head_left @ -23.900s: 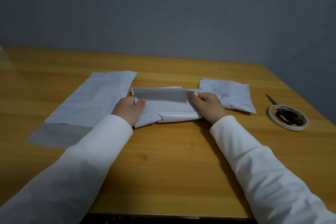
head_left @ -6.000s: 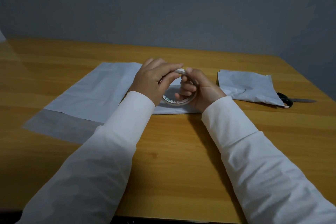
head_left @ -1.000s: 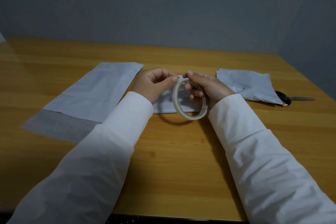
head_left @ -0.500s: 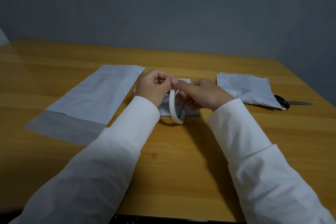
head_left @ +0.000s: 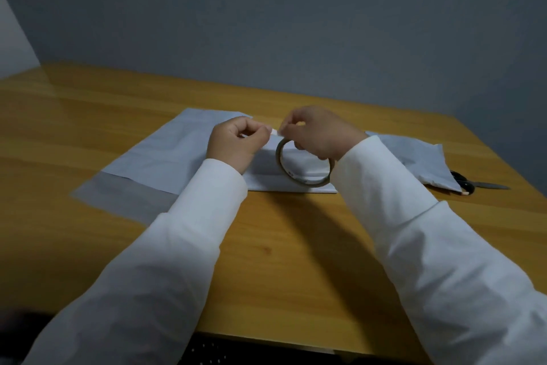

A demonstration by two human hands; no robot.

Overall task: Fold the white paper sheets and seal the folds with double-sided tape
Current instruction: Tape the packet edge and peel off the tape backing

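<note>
A ring of double-sided tape (head_left: 299,179) hangs from my right hand (head_left: 321,135), whose fingers curl through it above the folded white paper (head_left: 266,178). My left hand (head_left: 236,142) pinches the loose tape end (head_left: 274,132) between thumb and forefinger, and a short white strip stretches from it to the roll. The folded paper lies flat on the table beneath both hands, partly hidden by them. A larger flat white sheet (head_left: 165,154) lies to the left.
A second folded white paper (head_left: 414,160) lies at the right, partly covering black-handled scissors (head_left: 473,185). The wooden table (head_left: 281,261) ends at a grey wall behind and at an edge near my body.
The roll has turned from edge-on to showing its ring face. My hands have risen slightly and drawn apart, with a short strip of tape pulled out between them.
</note>
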